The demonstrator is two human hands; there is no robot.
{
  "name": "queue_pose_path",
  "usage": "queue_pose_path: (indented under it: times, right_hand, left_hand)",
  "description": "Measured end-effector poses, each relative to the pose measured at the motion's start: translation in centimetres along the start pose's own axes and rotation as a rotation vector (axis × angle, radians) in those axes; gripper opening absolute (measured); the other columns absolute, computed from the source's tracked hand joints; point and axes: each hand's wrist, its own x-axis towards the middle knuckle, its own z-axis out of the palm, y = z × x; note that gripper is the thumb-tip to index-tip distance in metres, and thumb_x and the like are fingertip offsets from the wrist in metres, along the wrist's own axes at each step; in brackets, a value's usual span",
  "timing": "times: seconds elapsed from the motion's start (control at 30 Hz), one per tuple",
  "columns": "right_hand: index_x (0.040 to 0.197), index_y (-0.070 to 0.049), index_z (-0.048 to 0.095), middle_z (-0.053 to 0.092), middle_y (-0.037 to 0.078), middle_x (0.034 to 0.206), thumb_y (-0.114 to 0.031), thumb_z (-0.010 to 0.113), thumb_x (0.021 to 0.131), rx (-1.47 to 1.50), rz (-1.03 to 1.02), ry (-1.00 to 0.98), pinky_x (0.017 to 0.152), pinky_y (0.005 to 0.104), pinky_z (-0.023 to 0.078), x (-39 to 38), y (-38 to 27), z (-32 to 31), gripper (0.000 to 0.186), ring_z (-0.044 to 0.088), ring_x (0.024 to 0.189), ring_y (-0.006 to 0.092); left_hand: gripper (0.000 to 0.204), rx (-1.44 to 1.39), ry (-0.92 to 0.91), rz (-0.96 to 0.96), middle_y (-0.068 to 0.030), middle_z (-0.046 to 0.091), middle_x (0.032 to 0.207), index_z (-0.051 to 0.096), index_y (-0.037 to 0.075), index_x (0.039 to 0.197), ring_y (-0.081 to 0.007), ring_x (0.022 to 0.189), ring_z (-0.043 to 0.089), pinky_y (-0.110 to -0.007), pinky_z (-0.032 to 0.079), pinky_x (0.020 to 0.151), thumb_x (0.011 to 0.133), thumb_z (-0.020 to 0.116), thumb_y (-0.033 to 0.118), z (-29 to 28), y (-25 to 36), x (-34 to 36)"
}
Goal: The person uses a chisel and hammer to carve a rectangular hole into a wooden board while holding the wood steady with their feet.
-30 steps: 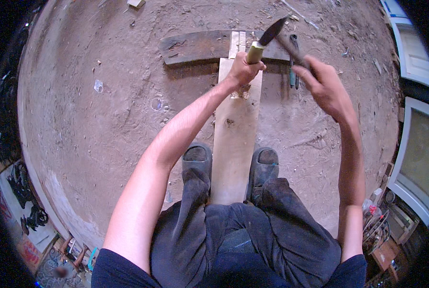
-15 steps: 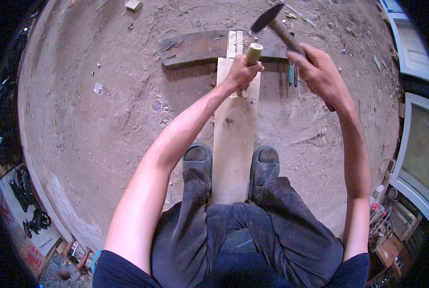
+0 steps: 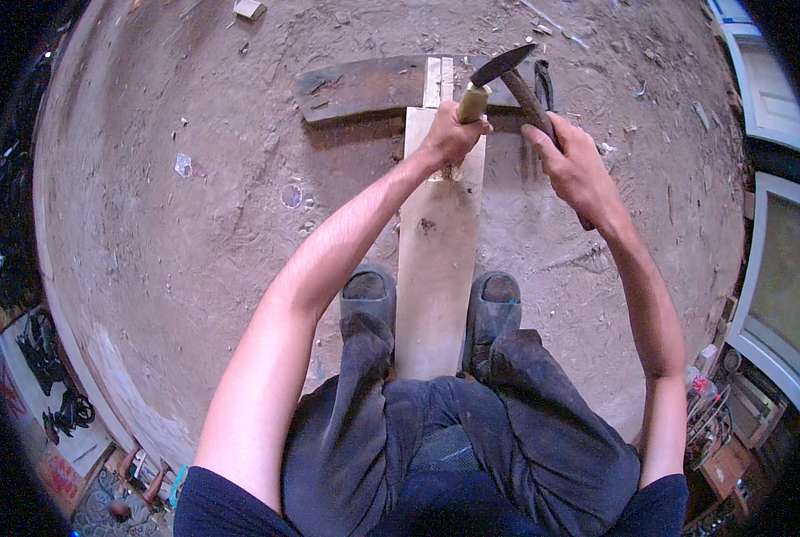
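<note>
A long pale wooden board (image 3: 438, 268) runs away from me between my feet, its far end on a dark weathered plank (image 3: 360, 87) lying crosswise. My left hand (image 3: 454, 136) is closed round the thick wooden handle of a chisel (image 3: 473, 106), held upright on the board. The hand hides its blade; wood chips and a rough cut show just below. In my right hand (image 3: 581, 170), fingers wrapped round the shaft, is a hammer (image 3: 504, 64). Its dark head meets the top of the chisel handle.
My slippers, left (image 3: 369, 300) and right (image 3: 495, 306), flank the board. A dark slim tool (image 3: 544, 85) lies at the plank's right end. Chips and scraps dot the dirt floor (image 3: 203, 242). White framed panels (image 3: 776, 277) stand at the right, with clutter at the lower corners.
My right hand has brought the hammer down and slightly left, from raised above the chisel onto its handle end. My left hand and the board have stayed put.
</note>
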Motion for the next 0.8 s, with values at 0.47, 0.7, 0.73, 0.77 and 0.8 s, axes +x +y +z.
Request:
queue_pose_path:
  times: [0.47, 0.7, 0.73, 0.77, 0.8]
  right_hand:
    - [0.092, 0.000, 0.060, 0.047, 0.000, 0.063, -0.032, 0.057, 0.094, 0.036, 0.063, -0.099, 0.052, 0.0303, 0.037, 0.8, -0.9, -1.3, 0.032, 0.044, 0.059, 0.0105]
    - [0.093, -0.004, 0.059, 0.044, -0.003, 0.062, -0.032, 0.055, 0.097, -0.058, -0.220, 0.064, 0.045, 0.0288, 0.034, 0.4, 1.8, 0.6, 0.029, 0.042, 0.053, 0.0082]
    - [0.097, 0.000, 0.057, 0.046, -0.001, 0.063, -0.031, 0.055, 0.097, -0.103, 0.237, -0.255, 0.053, 0.0338, 0.037, 0.3, -0.7, 0.0, 0.030, 0.044, 0.059, 0.0131]
    - [0.097, 0.000, 0.057, 0.046, -0.001, 0.063, -0.031, 0.055, 0.097, -0.101, 0.226, -0.261, 0.053, 0.0338, 0.037, 0.0, -1.3, 0.7, 0.030, 0.044, 0.059, 0.0131]
    - [0.098, 0.000, 0.058, 0.052, 0.010, 0.067, -0.033, 0.056, 0.095, -0.189, 0.126, -0.264, 0.058, 0.0379, 0.041, -0.2, -1.6, 1.4, 0.033, 0.050, 0.062, 0.0188]
  left_hand:
    - [0.020, -0.028, 0.003, -0.059, 0.0019, 0.051, 0.053, 0.058, 0.002, 0.063, -0.0061, 0.049, 0.047, -0.027, 0.037, 0.044, 0.079, 0.066, 0.012, -0.4, 0.2, 0.0]
    - [0.021, -0.167, -0.066, -0.181, 0.0027, 0.048, 0.052, 0.057, 0.005, 0.064, -0.0083, 0.045, 0.044, -0.028, 0.035, 0.041, 0.080, 0.065, 0.014, 0.8, 1.0, 1.1]
    - [0.021, -0.170, -0.041, -0.224, 0.0030, 0.047, 0.052, 0.056, 0.006, 0.063, -0.0087, 0.044, 0.043, -0.028, 0.034, 0.041, 0.080, 0.064, 0.015, 0.4, 0.8, 1.1]
    - [0.021, -0.164, -0.031, -0.222, 0.0030, 0.047, 0.052, 0.056, 0.006, 0.063, -0.0087, 0.044, 0.043, -0.028, 0.034, 0.041, 0.080, 0.064, 0.015, -0.4, -0.3, 1.1]
    - [0.022, -0.224, -0.099, -0.145, 0.0032, 0.046, 0.051, 0.055, 0.007, 0.063, -0.0085, 0.044, 0.042, -0.028, 0.034, 0.040, 0.080, 0.064, 0.015, -1.4, -1.9, 1.3]
